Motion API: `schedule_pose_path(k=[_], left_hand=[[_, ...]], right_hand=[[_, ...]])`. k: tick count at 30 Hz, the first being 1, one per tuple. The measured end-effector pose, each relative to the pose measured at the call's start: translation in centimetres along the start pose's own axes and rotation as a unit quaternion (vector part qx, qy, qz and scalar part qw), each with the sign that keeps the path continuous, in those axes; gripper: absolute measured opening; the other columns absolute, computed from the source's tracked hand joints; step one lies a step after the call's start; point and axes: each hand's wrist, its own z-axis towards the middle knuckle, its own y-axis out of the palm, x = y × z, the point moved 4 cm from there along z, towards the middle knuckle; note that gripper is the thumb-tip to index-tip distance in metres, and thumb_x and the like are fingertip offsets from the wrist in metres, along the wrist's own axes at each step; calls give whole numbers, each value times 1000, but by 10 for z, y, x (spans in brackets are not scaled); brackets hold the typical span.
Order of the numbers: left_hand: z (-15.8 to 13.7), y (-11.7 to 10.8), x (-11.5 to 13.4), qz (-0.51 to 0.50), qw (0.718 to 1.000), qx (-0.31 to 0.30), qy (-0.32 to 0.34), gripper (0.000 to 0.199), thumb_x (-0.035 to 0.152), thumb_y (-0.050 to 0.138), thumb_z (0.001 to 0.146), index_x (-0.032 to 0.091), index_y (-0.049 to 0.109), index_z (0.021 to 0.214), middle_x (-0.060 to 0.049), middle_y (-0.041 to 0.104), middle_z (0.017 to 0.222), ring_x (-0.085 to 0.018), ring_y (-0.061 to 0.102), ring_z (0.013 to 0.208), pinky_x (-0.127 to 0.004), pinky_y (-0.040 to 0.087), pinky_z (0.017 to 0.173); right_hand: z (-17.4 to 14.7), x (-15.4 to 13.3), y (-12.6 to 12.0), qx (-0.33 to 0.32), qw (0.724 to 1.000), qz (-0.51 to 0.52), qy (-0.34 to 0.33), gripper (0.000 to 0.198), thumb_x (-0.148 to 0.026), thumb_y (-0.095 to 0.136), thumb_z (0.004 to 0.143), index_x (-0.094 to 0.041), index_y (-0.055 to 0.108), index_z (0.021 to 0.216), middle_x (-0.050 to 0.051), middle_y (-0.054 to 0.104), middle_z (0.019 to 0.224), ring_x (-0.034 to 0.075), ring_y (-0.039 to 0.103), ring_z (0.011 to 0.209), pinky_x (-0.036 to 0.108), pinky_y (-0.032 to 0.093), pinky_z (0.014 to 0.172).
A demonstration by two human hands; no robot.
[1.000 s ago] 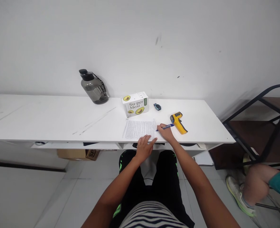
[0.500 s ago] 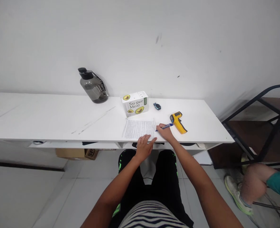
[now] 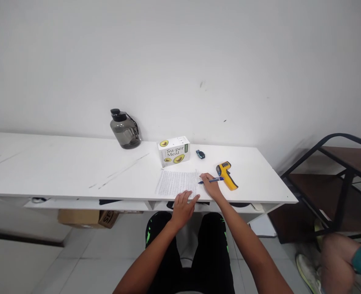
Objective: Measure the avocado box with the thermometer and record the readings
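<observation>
A sheet of paper (image 3: 176, 182) covered in rows of handwriting lies near the front edge of the white desk (image 3: 76, 167). My left hand (image 3: 183, 206) rests with fingers spread on the paper's lower edge. Between the fingers of my right hand (image 3: 210, 185) is a blue pen (image 3: 218, 179), its tip close to the right side of the sheet. Behind the paper stands a white box (image 3: 173, 152) with avocado pictures and the words "Su-per Meal". A yellow infrared thermometer (image 3: 228, 176) lies just right of my right hand.
A dark translucent water bottle (image 3: 125, 131) stands by the wall. A small dark watch-like item (image 3: 200, 154) lies right of the box. Beneath the desk are a shelf and a cardboard box (image 3: 82, 218). On the right are a black-framed rack (image 3: 345, 192) and another person's leg (image 3: 336, 257).
The view has tilted upward, so the desk and its items sit lower in the picture. My right hand still has the pen at the paper's right side; my left hand stays on the sheet.
</observation>
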Motion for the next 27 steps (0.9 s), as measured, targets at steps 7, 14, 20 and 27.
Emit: schedule_pose_path(k=[7,14,20,27], left_hand=[[1,-2,0,-7,1000,-17,-5,47,20,58,85,34,60,129,-8,60,126,-27,50,122,-44,31,107],[0,-2,0,-7,1000,-28,-2,49,20,59,85,34,57,132,-8,59,129,-27,49,124,-45,31,107],[0,-3,0,-8,1000,-27,4,49,21,59,85,33,57,133,-8,59,130,-27,49,124,-45,31,107],[1,-4,0,-6,999,-31,3,49,20,58,86,33,57,133,-8,59,130,-27,49,125,-45,32,108]], right_hand=[[-7,3,-6,52,998,-21,32,43,-59,46,87,-23,67,81,5,72,86,24,65,88,35,48,83],[-2,7,-1,44,997,-62,-23,44,-43,52,81,-19,63,115,6,71,87,21,62,69,33,49,69],[2,18,2,42,999,6,18,45,-35,49,76,-18,61,116,5,74,91,18,62,71,33,50,73],[1,21,1,68,996,50,43,40,-54,52,80,-18,63,94,6,71,76,16,59,58,31,50,63]])
